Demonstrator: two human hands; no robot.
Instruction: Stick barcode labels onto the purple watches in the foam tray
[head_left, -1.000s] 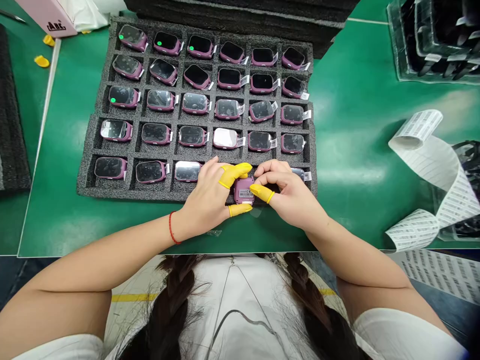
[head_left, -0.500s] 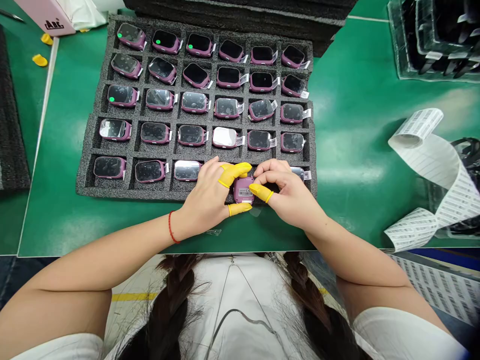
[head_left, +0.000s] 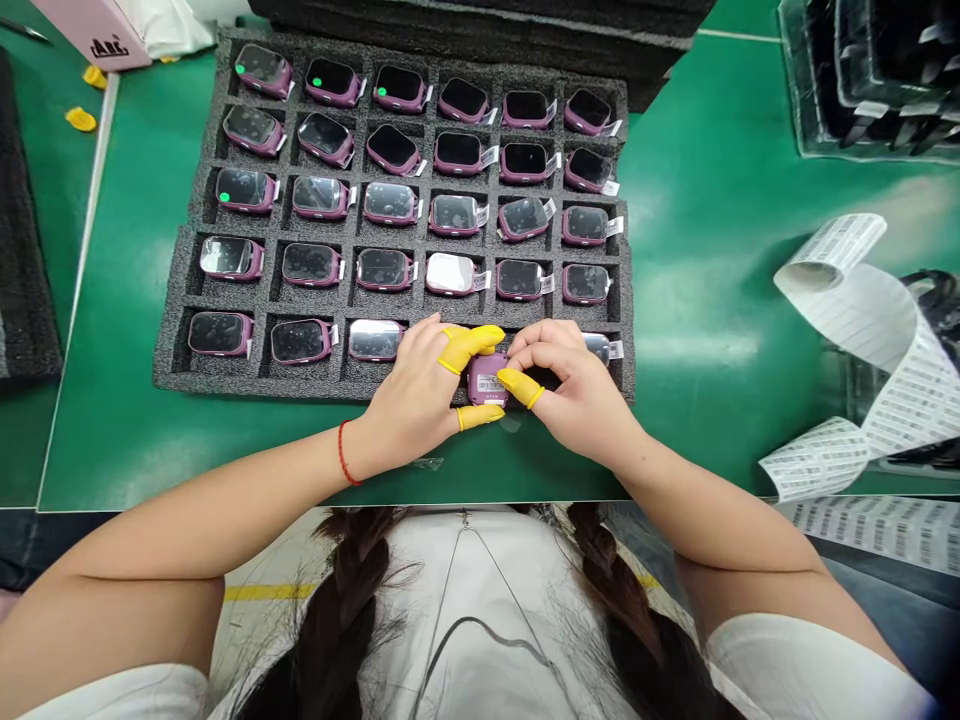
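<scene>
A purple smartwatch body is held back side up over the near edge of a black foam tray, a barcode label showing on it. My left hand pinches it between a yellow-capped forefinger and thumb. My right hand closes on its right side, its yellow-capped thumb pressing the label. The tray holds several rows of purple smartwatch bodies, screens up, most with small white tags.
A curled strip of white barcode labels lies on the green mat at the right. Clear plastic trays stand at the far right. More black foam is stacked behind the tray. A pink box and loose yellow finger cots lie far left.
My hands and the watch body stay almost still; my right thumb shifts slightly on the label. The view drifts a little, so the label strip appears slightly lower left.
</scene>
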